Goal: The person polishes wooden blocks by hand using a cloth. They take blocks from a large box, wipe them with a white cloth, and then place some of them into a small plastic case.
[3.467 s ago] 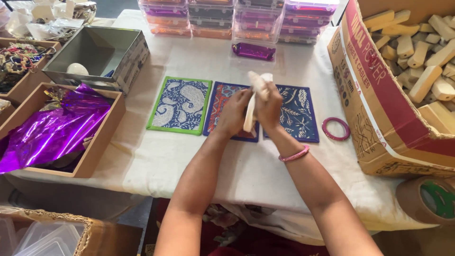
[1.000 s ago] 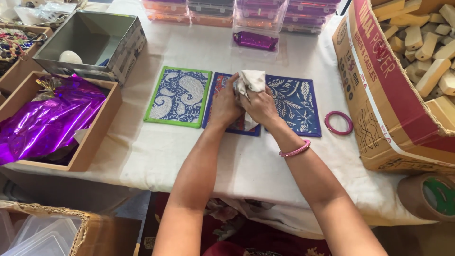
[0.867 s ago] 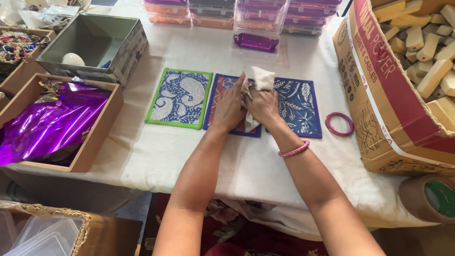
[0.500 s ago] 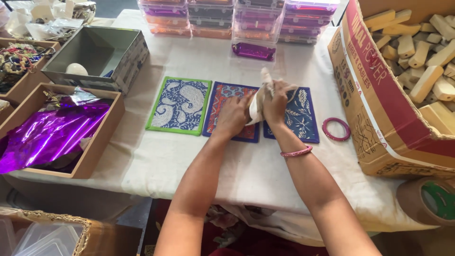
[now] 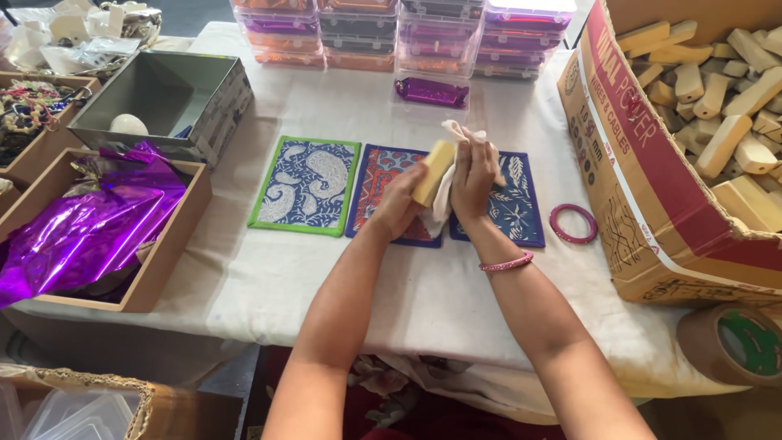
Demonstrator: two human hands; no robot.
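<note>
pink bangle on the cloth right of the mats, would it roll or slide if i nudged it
The pink bangle lies flat on the white tablecloth, so it would probably slide, not roll. The cloth likely drags on it. It looks thin and rigid, so probably light.

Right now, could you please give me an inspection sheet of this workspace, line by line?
Surface: table under a white cloth, lightly creased.
Job's things: pale wooden block in the left hand; white cloth rag pressed to it by the right hand.
Clutter: three patterned mats, green-edged, red-centred, dark blue; pink bangle; stacked clear boxes; grey open box; tray of purple foil; carton of wooden blocks; tape roll.
Grippers: both hands' fingers closed around block and rag.
Cables: nothing seen.
Surroundings: cardboard box below the table edge.
</note>
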